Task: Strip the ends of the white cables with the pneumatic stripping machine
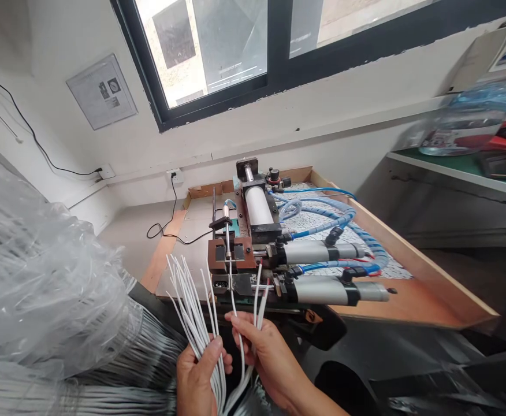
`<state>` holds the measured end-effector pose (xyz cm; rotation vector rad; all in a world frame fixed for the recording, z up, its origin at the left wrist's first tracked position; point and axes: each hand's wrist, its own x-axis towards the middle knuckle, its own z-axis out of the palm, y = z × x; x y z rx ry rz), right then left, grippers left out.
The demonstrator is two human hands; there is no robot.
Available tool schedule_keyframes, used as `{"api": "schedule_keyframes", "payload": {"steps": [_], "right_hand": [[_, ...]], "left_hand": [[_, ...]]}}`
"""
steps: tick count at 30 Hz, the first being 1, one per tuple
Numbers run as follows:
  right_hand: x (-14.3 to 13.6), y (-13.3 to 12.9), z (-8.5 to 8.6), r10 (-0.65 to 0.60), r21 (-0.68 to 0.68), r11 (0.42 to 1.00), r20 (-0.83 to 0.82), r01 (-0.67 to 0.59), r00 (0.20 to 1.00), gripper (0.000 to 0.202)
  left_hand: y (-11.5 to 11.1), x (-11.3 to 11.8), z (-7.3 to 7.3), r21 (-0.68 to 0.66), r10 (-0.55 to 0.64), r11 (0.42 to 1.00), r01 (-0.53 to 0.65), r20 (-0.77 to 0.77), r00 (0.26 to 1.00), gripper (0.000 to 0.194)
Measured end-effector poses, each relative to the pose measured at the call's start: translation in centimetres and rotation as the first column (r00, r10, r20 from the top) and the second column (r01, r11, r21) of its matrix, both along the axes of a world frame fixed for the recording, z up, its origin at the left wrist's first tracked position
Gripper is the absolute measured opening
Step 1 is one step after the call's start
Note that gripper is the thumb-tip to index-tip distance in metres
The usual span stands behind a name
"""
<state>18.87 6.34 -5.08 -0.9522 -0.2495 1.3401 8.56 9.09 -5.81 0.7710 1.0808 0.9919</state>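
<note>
Covering cables (136,346) left of both hands, plastic (40,254) bulges. The left hand (198,375) curls closed round a wire bunch (191,315) — tips fanned up. Beside it, the right hand (268,352) pinches one wire (238,323), its end at the machine (232,254) ahead — red-tipped strands (262,303) rise from that hand.

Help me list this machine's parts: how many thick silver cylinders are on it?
3: the back cylinder, set crosswise to the others, then, side by side toward the right, the middle cylinder and the front cylinder. None looks hidden.
</note>
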Motion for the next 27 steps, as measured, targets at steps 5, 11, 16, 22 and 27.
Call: {"api": "schedule_keyframes", "payload": {"steps": [5,11,16,22,27], "right_hand": [[-0.6,0.3,-0.1,0.172,0.115,0.979,0.002,-0.171,0.985,0.025],[-0.8,-0.2,-0.5,-0.041,0.082,0.996,0.161,0.028,0.986,0.029],[-0.2,0.0,-0.9,-0.112,0.032,0.994,0.151,0.108,0.982,0.029],[0.2,0.6,-0.6,-0.084,0.011,0.996,0.096,0.083,0.992,0.030],[0.3,0.7,-0.2,-0.037,0.034,0.999,0.055,0.036,0.998,0.026]], "left_hand": [[-0.1,-0.1,-0.5,0.038,-0.042,0.998,0.043,-0.020,0.999,0.020],[0.1,0.0,-0.7,0.035,-0.031,0.999,0.031,0.004,1.000,0.017],[0.5,0.0,-0.3,-0.032,-0.003,0.999,0.003,0.009,1.000,0.018],[0.8,0.3,-0.3,-0.034,0.003,0.999,-0.003,0.000,1.000,0.020],[0.7,0.3,-0.5,-0.035,0.004,0.999,-0.004,0.000,1.000,0.019]]}}
